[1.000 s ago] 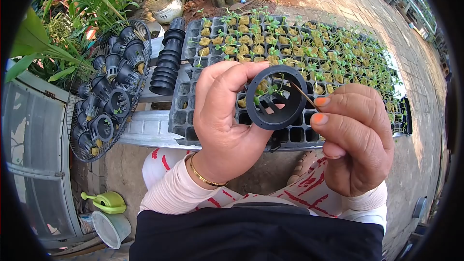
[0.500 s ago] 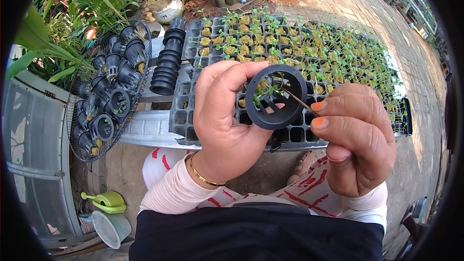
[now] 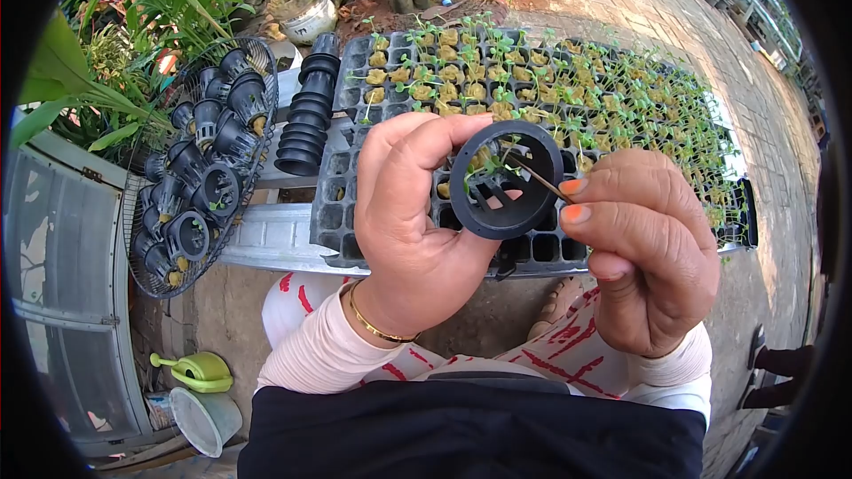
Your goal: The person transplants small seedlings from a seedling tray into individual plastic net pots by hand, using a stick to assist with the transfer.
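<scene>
A black net cup (image 3: 542,204) is gripped in my left hand (image 3: 417,204), its round opening turned up toward me. Green leaves and a bit of yellowish plug show inside it. Between the thumb and fingers of my right hand (image 3: 652,244) is a thin brown stick (image 3: 539,177), its tip inside the cup. Behind both hands lies a black seedling tray (image 3: 337,191) with sprouts in yellowish plugs. To its left stands a stack of nested black net cups (image 3: 308,115).
A wire basket (image 3: 264,155) of net cups sits at the left. A green watering can (image 3: 206,371) and a pale bucket (image 3: 204,420) stand on the ground. Potted plants line the back. A person's legs (image 3: 781,377) show at the right edge.
My right hand has moved slightly left and the stick reaches further into the cup. The legs at the right edge have come further into view. My left hand looks nearly unmoved.
</scene>
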The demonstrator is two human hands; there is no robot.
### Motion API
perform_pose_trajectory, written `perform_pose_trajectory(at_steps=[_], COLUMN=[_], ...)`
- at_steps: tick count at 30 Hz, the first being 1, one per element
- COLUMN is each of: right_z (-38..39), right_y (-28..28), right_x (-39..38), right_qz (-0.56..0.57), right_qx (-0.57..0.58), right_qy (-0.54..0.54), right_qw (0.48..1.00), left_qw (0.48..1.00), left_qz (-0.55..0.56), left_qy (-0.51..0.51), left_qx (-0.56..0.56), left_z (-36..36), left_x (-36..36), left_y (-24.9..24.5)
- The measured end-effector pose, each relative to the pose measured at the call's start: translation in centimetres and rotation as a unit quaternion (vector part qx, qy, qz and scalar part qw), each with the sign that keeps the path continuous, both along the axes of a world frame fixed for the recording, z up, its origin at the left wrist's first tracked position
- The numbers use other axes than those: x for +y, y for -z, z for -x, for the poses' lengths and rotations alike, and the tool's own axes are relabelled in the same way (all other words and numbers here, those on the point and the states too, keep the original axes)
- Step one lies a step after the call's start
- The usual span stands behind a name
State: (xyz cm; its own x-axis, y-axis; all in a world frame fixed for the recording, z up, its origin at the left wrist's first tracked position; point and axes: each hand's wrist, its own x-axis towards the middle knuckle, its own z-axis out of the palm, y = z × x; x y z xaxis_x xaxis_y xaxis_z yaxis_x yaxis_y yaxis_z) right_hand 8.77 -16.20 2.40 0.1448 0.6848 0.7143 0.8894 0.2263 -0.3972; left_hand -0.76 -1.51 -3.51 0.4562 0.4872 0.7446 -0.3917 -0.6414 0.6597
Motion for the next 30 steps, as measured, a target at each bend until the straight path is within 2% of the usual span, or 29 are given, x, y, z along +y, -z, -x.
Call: perform_pose_trajectory(at_steps=[9, 11, 19, 22, 24, 30], right_z=[-0.1, -0.5, -0.7, -0.5, -0.4, -0.6], right_y=[0.5, 0.7, 0.4, 0.1, 0.0, 0.1], right_x=[0.3, 0.4, 0.2, 0.0, -0.1, -0.6], right_qz=[-0.015, -0.019, -0.012, -0.017, -0.022, -0.059], right_qx=[0.023, 0.045, 0.049, 0.046, 0.043, 0.029], right_qy=[0.026, -0.014, -0.030, -0.018, -0.006, 0.009], right_qw=[0.999, 0.999, 0.998, 0.999, 0.999, 0.998], left_qw=[1.000, 1.000, 1.000, 0.998, 0.992, 0.987], left_qz=[0.000, 0.006, 0.004, 0.020, 0.091, 0.117], left_qy=[0.002, 0.005, 0.022, 0.055, 0.090, 0.107], left_qx=[0.008, 0.006, 0.007, 0.006, 0.021, 0.041], left_z=[0.1, 0.1, 0.1, 0.3, 0.4, 0.5], left_x=[0.1, 0.1, 0.2, 0.0, -0.2, -0.1], left_y=[-0.1, 0.0, -0.2, -0.4, -0.4, -0.3])
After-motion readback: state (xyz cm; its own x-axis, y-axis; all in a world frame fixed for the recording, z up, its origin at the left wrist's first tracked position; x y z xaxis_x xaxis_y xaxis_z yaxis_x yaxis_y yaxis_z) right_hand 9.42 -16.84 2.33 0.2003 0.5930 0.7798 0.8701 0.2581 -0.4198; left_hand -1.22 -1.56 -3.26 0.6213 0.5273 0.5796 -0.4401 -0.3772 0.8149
